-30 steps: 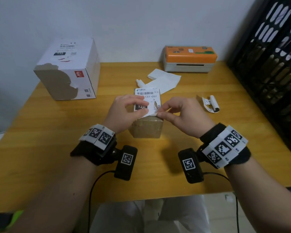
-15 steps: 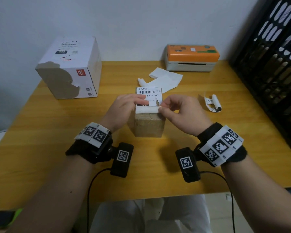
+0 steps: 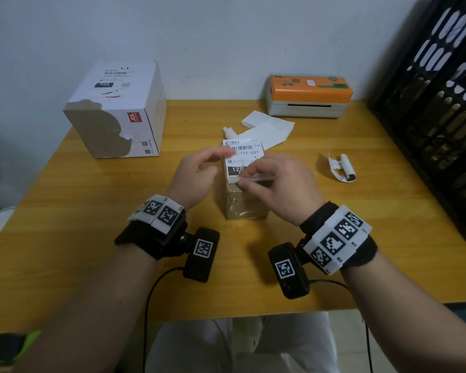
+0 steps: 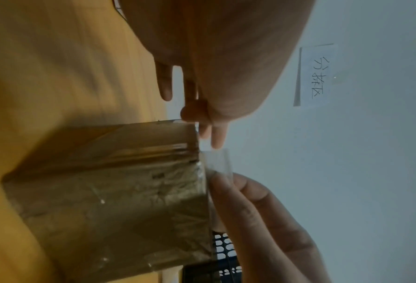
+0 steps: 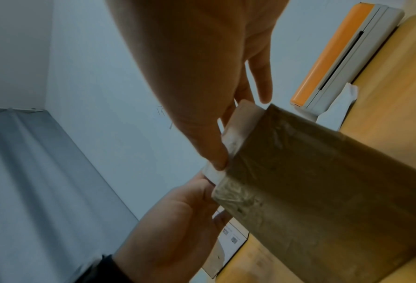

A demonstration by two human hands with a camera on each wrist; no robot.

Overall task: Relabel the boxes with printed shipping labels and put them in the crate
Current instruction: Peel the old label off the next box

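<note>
Small brown box (image 3: 244, 203) wrapped in clear tape, standing near the middle of the desk (image 3: 65, 224), between both hands. Shipping label (image 3: 244, 157) lies on its top face, barcode end toward the wall, near edge folded over the box's front lip. Right hand (image 3: 283, 187): thumb and forefinger curled, pinching that near edge of the label; the right wrist view shows the thumb pressing the white strip against the box corner. Left hand (image 3: 197, 176) just beside the box's left side, fingers (image 3: 215, 154) loosely bent, tips reaching the label's left edge; whether they press it cannot be told.

Behind the box: loose white sheets (image 3: 267, 127). Orange-topped label printer (image 3: 310, 95) at the desk's far edge by the wall. White carton (image 3: 119, 114) at far left. Rolled scrap of label (image 3: 342, 168) to the right. Black crate (image 3: 436, 103) at the desk's right side.
</note>
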